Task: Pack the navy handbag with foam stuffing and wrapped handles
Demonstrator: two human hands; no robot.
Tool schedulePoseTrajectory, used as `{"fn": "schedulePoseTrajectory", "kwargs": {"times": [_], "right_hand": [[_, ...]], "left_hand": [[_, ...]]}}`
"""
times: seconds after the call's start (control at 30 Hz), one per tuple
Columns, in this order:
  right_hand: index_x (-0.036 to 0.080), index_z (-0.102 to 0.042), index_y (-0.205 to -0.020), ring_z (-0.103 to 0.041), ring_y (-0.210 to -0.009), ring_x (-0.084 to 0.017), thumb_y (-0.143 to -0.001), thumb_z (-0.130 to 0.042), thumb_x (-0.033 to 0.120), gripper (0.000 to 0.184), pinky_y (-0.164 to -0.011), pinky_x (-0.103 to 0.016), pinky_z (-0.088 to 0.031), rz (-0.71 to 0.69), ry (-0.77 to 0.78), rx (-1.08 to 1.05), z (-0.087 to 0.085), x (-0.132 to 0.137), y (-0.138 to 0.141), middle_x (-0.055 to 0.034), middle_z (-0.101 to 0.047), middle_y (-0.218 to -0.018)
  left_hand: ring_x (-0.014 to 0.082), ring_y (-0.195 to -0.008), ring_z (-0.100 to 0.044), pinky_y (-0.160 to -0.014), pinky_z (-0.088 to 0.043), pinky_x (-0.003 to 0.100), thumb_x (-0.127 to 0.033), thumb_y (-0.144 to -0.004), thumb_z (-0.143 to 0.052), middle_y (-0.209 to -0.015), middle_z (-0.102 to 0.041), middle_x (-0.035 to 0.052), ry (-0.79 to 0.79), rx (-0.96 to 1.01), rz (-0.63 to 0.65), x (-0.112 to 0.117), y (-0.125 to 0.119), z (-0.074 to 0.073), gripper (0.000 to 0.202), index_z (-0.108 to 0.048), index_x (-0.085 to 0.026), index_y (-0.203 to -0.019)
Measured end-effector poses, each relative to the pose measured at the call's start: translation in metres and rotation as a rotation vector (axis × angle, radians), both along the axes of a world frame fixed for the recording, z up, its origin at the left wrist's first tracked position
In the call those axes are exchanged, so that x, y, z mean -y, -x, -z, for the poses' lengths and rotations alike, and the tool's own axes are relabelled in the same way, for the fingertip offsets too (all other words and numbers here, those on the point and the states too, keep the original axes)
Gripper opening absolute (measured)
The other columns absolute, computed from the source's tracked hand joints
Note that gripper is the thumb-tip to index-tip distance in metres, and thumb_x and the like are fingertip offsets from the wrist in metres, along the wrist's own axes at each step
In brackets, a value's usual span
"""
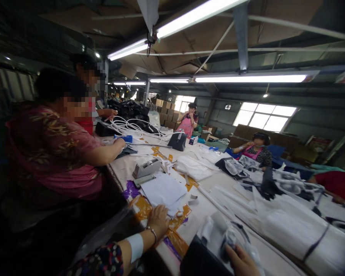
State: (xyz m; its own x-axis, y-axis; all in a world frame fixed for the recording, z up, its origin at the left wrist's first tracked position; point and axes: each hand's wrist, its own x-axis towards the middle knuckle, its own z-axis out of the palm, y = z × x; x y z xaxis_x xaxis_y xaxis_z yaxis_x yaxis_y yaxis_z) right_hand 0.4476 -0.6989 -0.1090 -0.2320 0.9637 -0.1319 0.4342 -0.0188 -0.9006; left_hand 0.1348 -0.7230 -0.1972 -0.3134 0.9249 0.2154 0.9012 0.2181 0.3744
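Note:
My left hand (pixel 158 219), with a bracelet at the wrist and a white band on the forearm, lies flat and open on the table's taped near edge (pixel 175 239). Its fingertips touch a stack of white sheets (pixel 163 189). At the bottom edge of the view my right hand (pixel 241 262) is closed on a crumpled clear plastic wrap (pixel 220 234). The wrap lies over a black bag (pixel 199 257).
A tape dispenser (pixel 146 168) stands behind the sheets. A person in a red patterned shirt (pixel 51 153) works at the table's left side. A black handbag (pixel 178 141), white cords (pixel 132 125) and tied white bundles (pixel 293 226) cover the table. Other people (pixel 257 150) sit opposite.

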Motion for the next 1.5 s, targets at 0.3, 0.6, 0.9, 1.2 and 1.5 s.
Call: {"fn": "schedulePoseTrajectory", "kwargs": {"times": [0.3, 0.6, 0.9, 1.2, 1.5], "right_hand": [[0.018, -0.061, -0.074, -0.045, -0.055, -0.015, -0.069, -0.057, 0.052, 0.034, -0.055, -0.027, -0.039, -0.003, 0.017, -0.043, 0.004, -0.002, 0.000, 0.0014, -0.050, -0.057], [0.016, -0.065, -0.083, -0.047, -0.056, -0.016, -0.069, -0.057, 0.053, 0.041, -0.055, -0.027, -0.041, 0.020, 0.031, -0.033, 0.002, 0.001, -0.001, 0.0007, -0.053, -0.060], [0.017, -0.064, -0.090, -0.050, -0.061, -0.017, -0.069, -0.054, 0.058, 0.047, -0.059, -0.027, -0.043, 0.022, 0.052, -0.026, 0.007, 0.000, -0.004, -0.0011, -0.060, -0.070], [0.018, -0.062, -0.091, -0.058, -0.073, -0.021, -0.073, -0.053, 0.058, 0.045, -0.068, -0.027, -0.047, 0.022, 0.061, -0.051, 0.008, 0.001, -0.004, -0.0027, -0.064, -0.075], [0.018, -0.064, -0.094, -0.061, -0.073, -0.022, -0.070, -0.055, 0.059, 0.048, -0.067, -0.028, -0.050, 0.043, 0.133, -0.068, 0.004, 0.004, -0.002, -0.0035, -0.067, -0.080]], "left_hand": [[0.0254, -0.126, -0.039, -0.109, -0.023, 0.041, -0.031, -0.081, -0.047, -0.132, -0.051, 0.0082, -0.012, -0.022, -0.005, -0.002, -0.001, 0.001, 0.044, -0.058, -0.019, -0.122], [0.0239, -0.125, -0.039, -0.108, -0.024, 0.039, -0.032, -0.083, -0.046, -0.131, -0.051, 0.0074, -0.025, -0.036, -0.001, -0.001, -0.002, 0.001, 0.041, -0.058, -0.020, -0.121], [0.0244, -0.122, -0.041, -0.107, -0.027, 0.039, -0.031, -0.081, -0.046, -0.128, -0.053, 0.0065, -0.030, -0.050, -0.001, -0.004, -0.002, 0.001, 0.042, -0.059, -0.021, -0.119], [0.0250, -0.122, -0.040, -0.106, -0.027, 0.040, -0.031, -0.081, -0.046, -0.128, -0.053, 0.0070, -0.025, -0.050, 0.006, -0.005, -0.002, 0.000, 0.042, -0.059, -0.021, -0.119], [0.0241, -0.123, -0.038, -0.108, -0.024, 0.038, -0.032, -0.082, -0.047, -0.128, -0.052, 0.0061, -0.027, -0.030, 0.022, -0.004, -0.001, -0.001, 0.040, -0.058, -0.021, -0.119]]}}
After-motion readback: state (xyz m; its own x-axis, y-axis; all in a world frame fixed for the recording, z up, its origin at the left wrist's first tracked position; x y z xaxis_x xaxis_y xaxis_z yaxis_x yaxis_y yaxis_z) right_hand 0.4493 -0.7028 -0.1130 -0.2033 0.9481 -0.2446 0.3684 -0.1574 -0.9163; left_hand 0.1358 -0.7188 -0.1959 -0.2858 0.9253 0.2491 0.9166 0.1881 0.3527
